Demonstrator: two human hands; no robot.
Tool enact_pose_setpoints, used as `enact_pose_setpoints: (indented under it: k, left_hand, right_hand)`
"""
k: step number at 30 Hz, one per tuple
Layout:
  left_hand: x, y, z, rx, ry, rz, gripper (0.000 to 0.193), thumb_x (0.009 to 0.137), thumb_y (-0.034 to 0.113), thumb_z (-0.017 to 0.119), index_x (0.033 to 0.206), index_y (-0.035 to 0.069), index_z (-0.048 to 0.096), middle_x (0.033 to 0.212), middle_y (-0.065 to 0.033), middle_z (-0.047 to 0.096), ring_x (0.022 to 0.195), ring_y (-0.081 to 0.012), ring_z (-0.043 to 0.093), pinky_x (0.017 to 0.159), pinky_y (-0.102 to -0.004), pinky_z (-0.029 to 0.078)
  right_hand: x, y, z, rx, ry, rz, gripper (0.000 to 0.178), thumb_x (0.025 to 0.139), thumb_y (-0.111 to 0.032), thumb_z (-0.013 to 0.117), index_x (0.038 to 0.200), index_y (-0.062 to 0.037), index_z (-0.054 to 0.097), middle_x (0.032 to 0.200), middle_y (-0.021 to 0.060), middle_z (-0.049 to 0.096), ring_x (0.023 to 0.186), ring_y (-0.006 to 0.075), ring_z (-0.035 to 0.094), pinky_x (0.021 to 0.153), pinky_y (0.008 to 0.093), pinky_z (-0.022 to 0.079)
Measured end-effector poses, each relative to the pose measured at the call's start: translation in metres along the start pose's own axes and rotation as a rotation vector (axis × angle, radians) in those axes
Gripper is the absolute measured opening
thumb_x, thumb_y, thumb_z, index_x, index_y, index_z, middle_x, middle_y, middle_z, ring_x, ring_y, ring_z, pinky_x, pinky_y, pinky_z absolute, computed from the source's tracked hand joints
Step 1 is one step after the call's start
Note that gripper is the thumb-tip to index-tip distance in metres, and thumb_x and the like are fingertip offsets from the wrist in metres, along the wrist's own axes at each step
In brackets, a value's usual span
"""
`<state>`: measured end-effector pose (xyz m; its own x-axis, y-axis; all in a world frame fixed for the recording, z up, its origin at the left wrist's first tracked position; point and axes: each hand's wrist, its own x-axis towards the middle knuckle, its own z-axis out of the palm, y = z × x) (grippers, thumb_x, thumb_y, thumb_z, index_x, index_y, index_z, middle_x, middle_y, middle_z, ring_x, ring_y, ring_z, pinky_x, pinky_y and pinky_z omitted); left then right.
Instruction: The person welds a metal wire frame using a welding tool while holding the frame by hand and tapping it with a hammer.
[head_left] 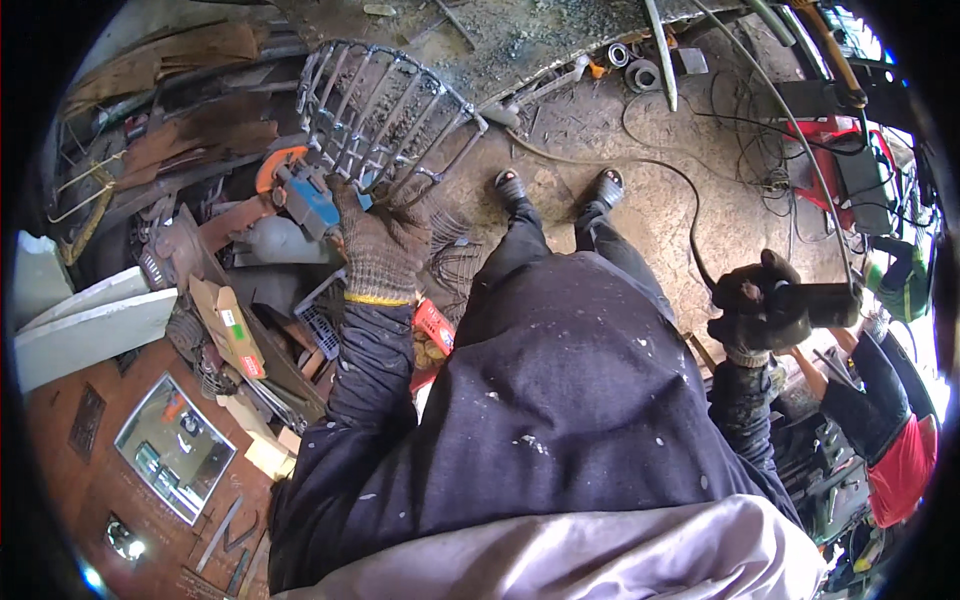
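My left hand (388,245), in a brown knit glove with a yellow cuff edge, reaches forward and grips the near end of a metal rack (385,110) made of welded bars. The rack's far end stands near a rough slab; my glove hides the bars in my fingers. Just left of that hand is a blue power tool with an orange guard (312,200), apparently an angle grinder. Out to the right, my right hand (745,335), in a dark glove, is closed around a dark cylindrical thing (815,308). A cable (690,190) runs to this hand. The held thing's kind is unclear.
Scrap metal and boards (195,140) crowd the left, above a brown panel (75,440). Metal rings (642,76) lie ahead at the slab's edge. Loose cables cross the floor (600,240) near a red-and-grey machine (845,170). A person in red and black (890,430) works at right.
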<state>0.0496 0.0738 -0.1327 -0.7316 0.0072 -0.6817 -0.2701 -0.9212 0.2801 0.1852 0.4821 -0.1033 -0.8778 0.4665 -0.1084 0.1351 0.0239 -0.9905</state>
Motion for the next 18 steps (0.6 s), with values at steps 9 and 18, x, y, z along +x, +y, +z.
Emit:
enact_pose_setpoints:
  k: [9,18]
  left_hand:
    - [-0.011,-0.004,0.015,0.012,0.121,0.049,0.061,0.084,0.057,0.064,0.107,0.0,0.062,0.095,-0.0147,0.07,0.079,-0.0261,0.07,0.066,-0.0362,0.062]
    - [-0.014,-0.002,0.016,-0.084,-0.012,-0.056,0.07,0.083,0.057,0.065,0.112,-0.007,0.059,0.107,-0.0248,0.066,0.095,-0.0356,0.068,0.082,-0.0425,0.06]
  right_hand:
    - [-0.003,-0.01,0.007,-0.014,-0.136,0.13,0.045,0.085,-0.022,0.068,0.118,0.0032,0.049,0.077,0.0095,0.063,0.065,0.016,0.061,0.057,0.0298,0.049]
    - [-0.013,-0.012,0.017,-0.123,-0.231,0.198,0.044,0.086,-0.018,0.063,0.12,0.0025,0.044,0.08,0.0085,0.062,0.069,0.0163,0.06,0.062,0.0282,0.048]
